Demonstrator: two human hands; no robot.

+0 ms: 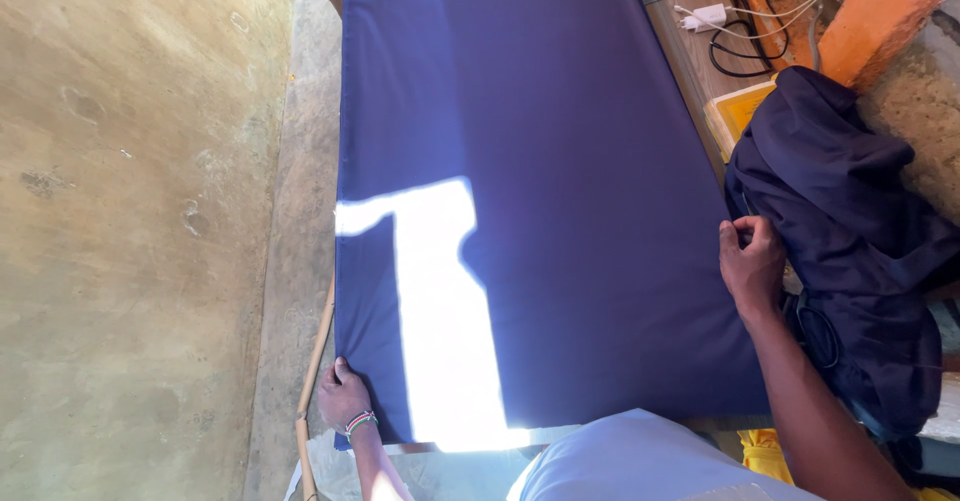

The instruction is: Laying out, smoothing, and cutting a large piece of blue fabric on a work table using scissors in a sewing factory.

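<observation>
Navy cloth [560, 161] apparently pinched both edges.

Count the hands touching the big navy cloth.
2: the left hand grips the navy cloth at its near left edge, and the right hand pinches its right edge.

A plain navy cloth [560, 161] lies beside a yellow box [738, 111], a white charger [703, 18] and black cables [740, 56].

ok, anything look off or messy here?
Mostly no. The navy cloth lies flat and smooth, left hand and right hand gripping opposite edges. Only oddities: a dark bundle heaped at the right edge, and tangled cables beyond it.
</observation>
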